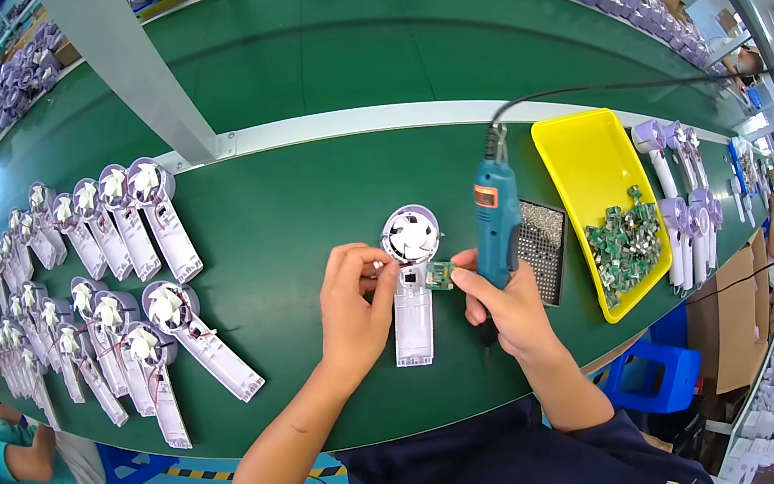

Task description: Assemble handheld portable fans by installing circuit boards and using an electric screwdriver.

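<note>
In front of me on the green table lies an open handheld fan half [411,317], pale lilac, its round head with white blades pointing away from me. My left hand [352,310] is closed at its left side, thumb and fingers pinched by the neck. A small whitish bit shows at those fingertips, too small to name. My right hand [509,309] pinches a small green circuit board [440,275] over the fan's right edge. A teal electric screwdriver [496,214] also sits in that hand, cord end up, its dark tip emerging below the fingers.
Rows of open fan halves [189,319] fill the left. To the right are a dark tray of small metal pieces [544,247], a yellow bin [585,150] of circuit boards, and lilac fan parts [687,215]. A black cord [635,83] and metal post [143,73] cross beyond.
</note>
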`<act>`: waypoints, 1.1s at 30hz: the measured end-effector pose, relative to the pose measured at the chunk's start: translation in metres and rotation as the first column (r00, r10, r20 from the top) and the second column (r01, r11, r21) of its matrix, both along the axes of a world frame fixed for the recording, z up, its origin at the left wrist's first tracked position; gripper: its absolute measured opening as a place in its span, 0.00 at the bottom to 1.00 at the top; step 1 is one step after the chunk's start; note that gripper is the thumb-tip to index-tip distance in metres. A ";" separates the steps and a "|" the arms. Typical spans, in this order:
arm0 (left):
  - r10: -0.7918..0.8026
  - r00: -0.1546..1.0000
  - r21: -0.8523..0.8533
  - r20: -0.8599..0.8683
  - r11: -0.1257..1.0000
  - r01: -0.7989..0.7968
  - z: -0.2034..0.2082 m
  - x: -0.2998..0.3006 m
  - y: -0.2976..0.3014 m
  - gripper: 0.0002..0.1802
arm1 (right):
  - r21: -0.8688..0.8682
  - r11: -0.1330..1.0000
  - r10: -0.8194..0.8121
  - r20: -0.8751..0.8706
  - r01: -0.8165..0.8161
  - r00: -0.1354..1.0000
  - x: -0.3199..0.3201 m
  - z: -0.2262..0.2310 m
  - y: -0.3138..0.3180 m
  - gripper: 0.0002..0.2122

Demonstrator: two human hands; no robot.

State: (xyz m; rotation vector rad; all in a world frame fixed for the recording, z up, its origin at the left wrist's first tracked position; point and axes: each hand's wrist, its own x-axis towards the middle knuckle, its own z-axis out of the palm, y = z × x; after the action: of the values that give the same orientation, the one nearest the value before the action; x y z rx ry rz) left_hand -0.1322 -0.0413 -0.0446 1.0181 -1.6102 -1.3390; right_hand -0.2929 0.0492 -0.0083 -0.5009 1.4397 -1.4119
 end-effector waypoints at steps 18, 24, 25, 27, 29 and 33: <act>-0.063 0.997 0.043 0.039 0.997 0.062 0.004 0.001 0.005 0.05 | 0.145 0.989 0.044 -0.181 -0.018 0.983 0.013 0.001 -0.009 0.12; -0.055 0.998 0.074 0.009 0.996 0.055 0.005 -0.001 0.004 0.07 | 0.220 0.974 0.116 -0.308 -0.048 0.944 0.009 0.002 -0.016 0.08; -0.066 0.998 0.057 0.018 0.996 0.065 0.005 0.000 0.004 0.07 | 0.242 0.968 0.154 -0.354 -0.069 0.922 0.010 0.005 -0.016 0.07; -0.079 0.996 0.023 0.039 0.997 0.078 0.006 0.001 0.004 0.06 | 0.298 0.951 0.183 -0.330 -0.082 0.926 0.011 0.010 -0.018 0.06; -0.082 0.995 0.023 0.047 0.996 0.081 0.005 0.001 0.004 0.06 | 0.299 0.952 0.165 -0.342 -0.059 0.925 0.013 0.013 -0.019 0.07; -0.032 0.999 0.131 -0.010 0.991 0.033 0.007 0.000 0.004 0.07 | 0.318 0.948 0.150 -0.366 -0.028 0.918 0.017 0.012 -0.016 0.09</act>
State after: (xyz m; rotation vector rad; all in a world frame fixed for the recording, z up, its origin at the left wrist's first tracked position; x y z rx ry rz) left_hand -0.1321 -0.0371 -0.0372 1.0666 -1.5554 -1.4855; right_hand -0.2759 0.0335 0.0036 -0.6610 1.8904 -1.0206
